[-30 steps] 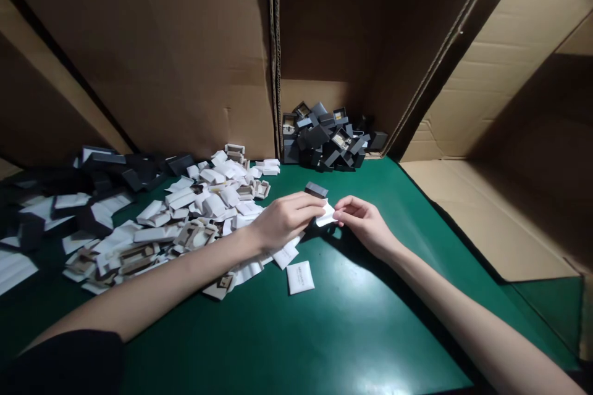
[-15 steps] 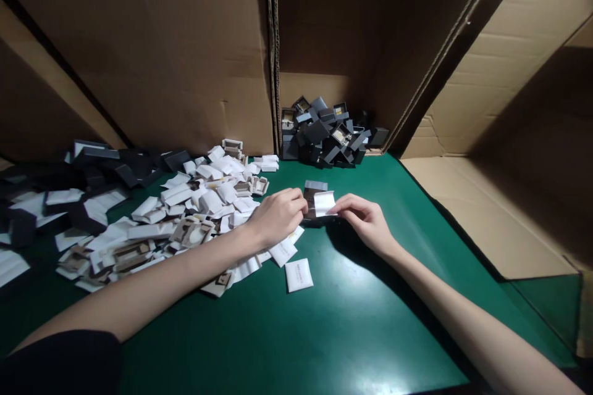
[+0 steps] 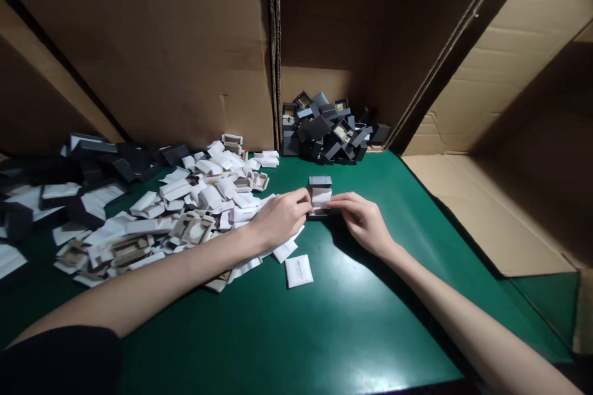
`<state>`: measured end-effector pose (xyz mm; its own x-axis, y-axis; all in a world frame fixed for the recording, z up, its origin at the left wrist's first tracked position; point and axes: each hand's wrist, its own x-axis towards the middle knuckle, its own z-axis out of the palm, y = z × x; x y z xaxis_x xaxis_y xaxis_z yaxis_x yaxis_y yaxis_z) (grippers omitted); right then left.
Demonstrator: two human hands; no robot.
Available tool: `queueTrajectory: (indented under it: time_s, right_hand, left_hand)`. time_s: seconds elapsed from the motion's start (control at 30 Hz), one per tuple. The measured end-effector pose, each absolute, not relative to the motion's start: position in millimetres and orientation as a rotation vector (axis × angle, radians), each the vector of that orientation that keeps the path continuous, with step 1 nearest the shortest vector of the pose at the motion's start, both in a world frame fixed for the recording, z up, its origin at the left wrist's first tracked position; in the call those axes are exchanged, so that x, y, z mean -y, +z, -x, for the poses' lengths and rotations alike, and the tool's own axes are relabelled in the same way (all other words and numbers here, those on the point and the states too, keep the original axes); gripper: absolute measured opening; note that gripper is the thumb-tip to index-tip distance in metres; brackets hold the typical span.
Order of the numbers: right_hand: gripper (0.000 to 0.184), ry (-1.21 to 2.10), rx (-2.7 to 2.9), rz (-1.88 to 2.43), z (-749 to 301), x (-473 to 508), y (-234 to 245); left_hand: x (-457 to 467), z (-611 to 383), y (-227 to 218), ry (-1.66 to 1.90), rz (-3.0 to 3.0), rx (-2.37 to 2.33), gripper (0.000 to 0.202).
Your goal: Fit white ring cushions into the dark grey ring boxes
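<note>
A small dark box (image 3: 320, 182) stands opened on the green table between my two hands. A white folded paper insert (image 3: 320, 198) sits within its opening. My left hand (image 3: 286, 217) is closed at the box's left side, fingertips bent against its edge; the exact contact is partly hidden. From the right, my right hand (image 3: 364, 219) pinches the insert's right edge between thumb and fingers. Just below the box, a white square packet (image 3: 299, 271) with small print lies flat on the table.
A heap of white paper inserts (image 3: 210, 197) covers the table's left, with larger black boxes (image 3: 92, 163) behind it. Several small dark boxes (image 3: 319, 128) are piled in a cardboard bay at the back. Cardboard walls (image 3: 185, 43) enclose the back; a cardboard flap (image 3: 482, 216) lies right.
The white insert has moved slightly left and down into the dark box, with my right hand following it. My left hand stays at the box's left side.
</note>
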<state>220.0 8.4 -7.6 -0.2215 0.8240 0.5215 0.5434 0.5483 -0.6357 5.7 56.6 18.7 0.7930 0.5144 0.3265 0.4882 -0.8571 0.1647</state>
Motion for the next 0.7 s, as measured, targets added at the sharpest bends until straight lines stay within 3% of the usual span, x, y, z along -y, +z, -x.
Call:
queueTrajectory:
  time_s: [0.2,0.7]
  right_hand:
    - [0.034,0.513,1.862,1.099,-218.2,-8.0,-7.9]
    - [0.041,0.094,2.117,1.156,-220.6,-9.6,-11.5]
  left_hand:
    - [-57.4,-5.9,17.7,0.579,-2.868,-0.808,0.023]
    - [-56.4,-6.2,19.2,0.531,-2.894,-0.82,0.026]
